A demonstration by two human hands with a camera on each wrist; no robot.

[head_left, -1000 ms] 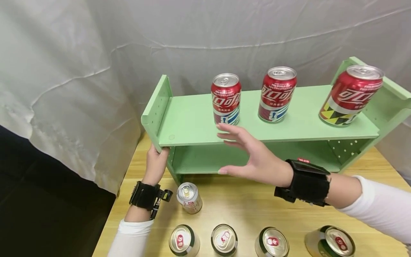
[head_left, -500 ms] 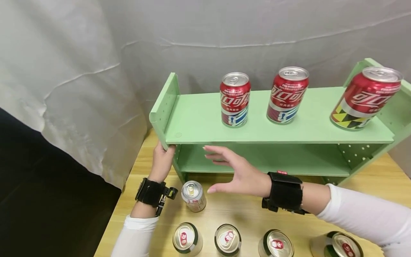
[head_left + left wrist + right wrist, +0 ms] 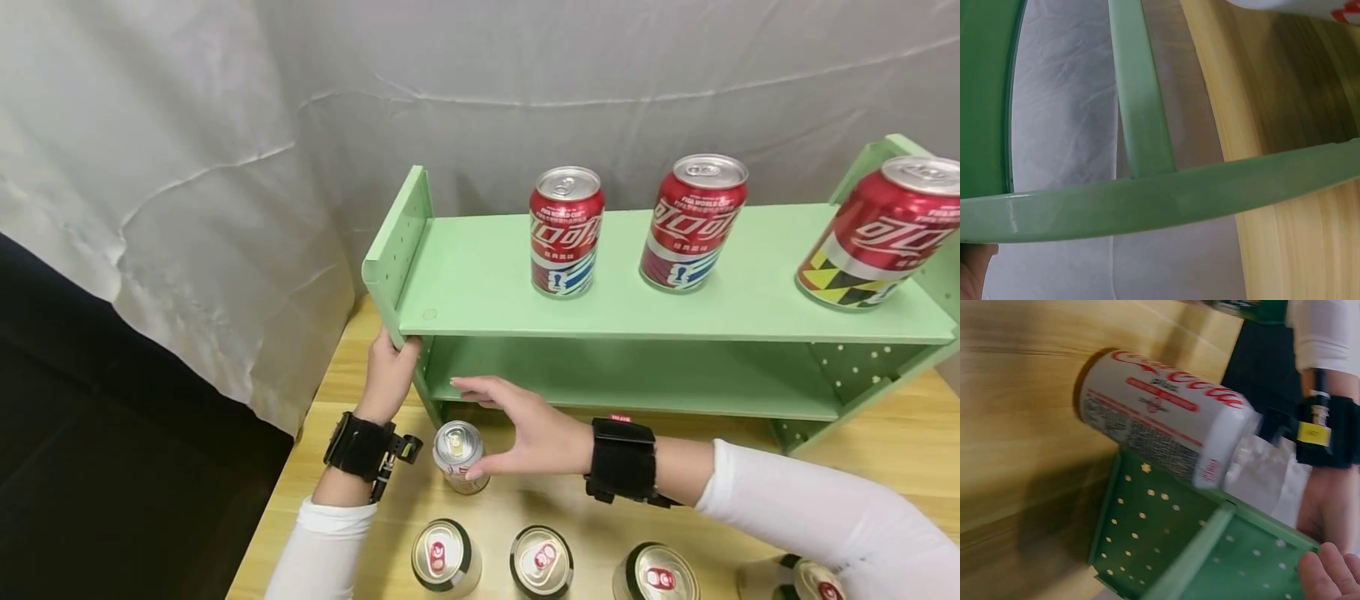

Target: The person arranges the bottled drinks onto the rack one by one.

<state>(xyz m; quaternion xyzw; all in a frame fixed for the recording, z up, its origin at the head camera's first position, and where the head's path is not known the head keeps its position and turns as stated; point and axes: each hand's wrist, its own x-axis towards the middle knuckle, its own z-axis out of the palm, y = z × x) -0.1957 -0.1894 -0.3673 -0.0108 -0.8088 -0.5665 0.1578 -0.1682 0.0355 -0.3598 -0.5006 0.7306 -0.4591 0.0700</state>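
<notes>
My left hand (image 3: 392, 367) grips the left side panel of a pale green two-tier shelf (image 3: 480, 279), its thumb on the inner side. In the left wrist view the green side frame (image 3: 1210, 197) crosses the picture, and only a bit of that hand shows at the lower left. A white Coca-Cola plus can (image 3: 454, 447) stands upright on the wooden table in front of the shelf's left end. Beside its right side my right hand (image 3: 528, 429) holds fingers and thumb apart, the thumb overlapping the can in the head view. The right wrist view shows the can's printed side (image 3: 1160, 415).
Three red Coca-Cola cans stand spaced along the top board, the left one (image 3: 567, 233) nearest the middle. A row of several gold-topped cans, one of them a dark-rimmed can (image 3: 542, 560), lines the table's near side. A grey curtain (image 3: 480, 100) hangs behind.
My right hand has come down and left from before the top board to the white can. The left hand keeps its grip on the panel. The head view has shifted slightly.
</notes>
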